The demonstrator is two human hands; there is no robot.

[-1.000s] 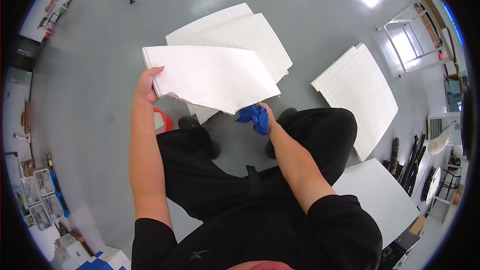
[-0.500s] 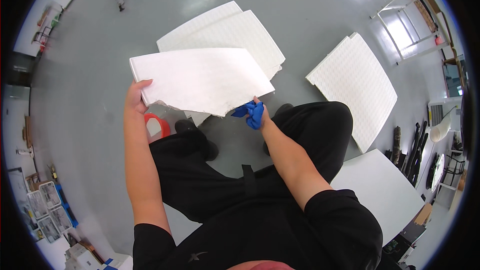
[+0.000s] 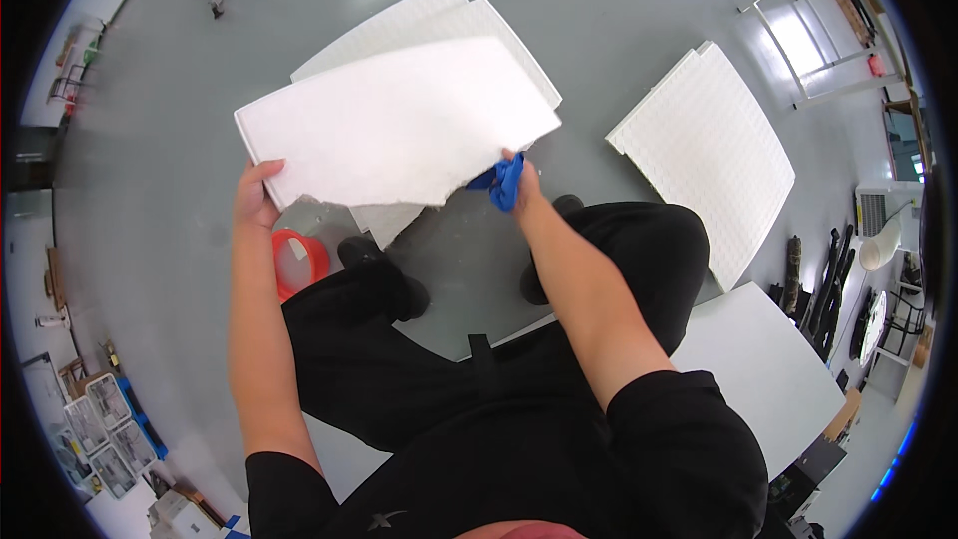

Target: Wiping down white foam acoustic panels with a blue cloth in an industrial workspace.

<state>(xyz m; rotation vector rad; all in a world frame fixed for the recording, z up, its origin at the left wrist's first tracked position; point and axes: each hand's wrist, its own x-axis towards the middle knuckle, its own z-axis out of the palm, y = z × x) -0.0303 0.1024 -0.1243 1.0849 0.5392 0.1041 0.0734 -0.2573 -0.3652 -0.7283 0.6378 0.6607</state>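
White panel (image 3: 399,130): held flat above the grey floor (image 3: 599,20), at 12 o'clock from the body. Stacked white panels (image 3: 469,25) beneath it; another stack (image 3: 709,155) at 2 o'clock. Red tub (image 3: 295,262) at 9 o'clock. Left hand (image 3: 254,195) clamped on the near left corner. Right hand (image 3: 519,180) closed around a blue cloth (image 3: 502,180) at the right edge.

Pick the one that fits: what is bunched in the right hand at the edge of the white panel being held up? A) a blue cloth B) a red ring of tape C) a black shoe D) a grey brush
A: the right hand clutches a blue cloth at the lower right edge of the white panel, while the left hand holds the panel's other end.
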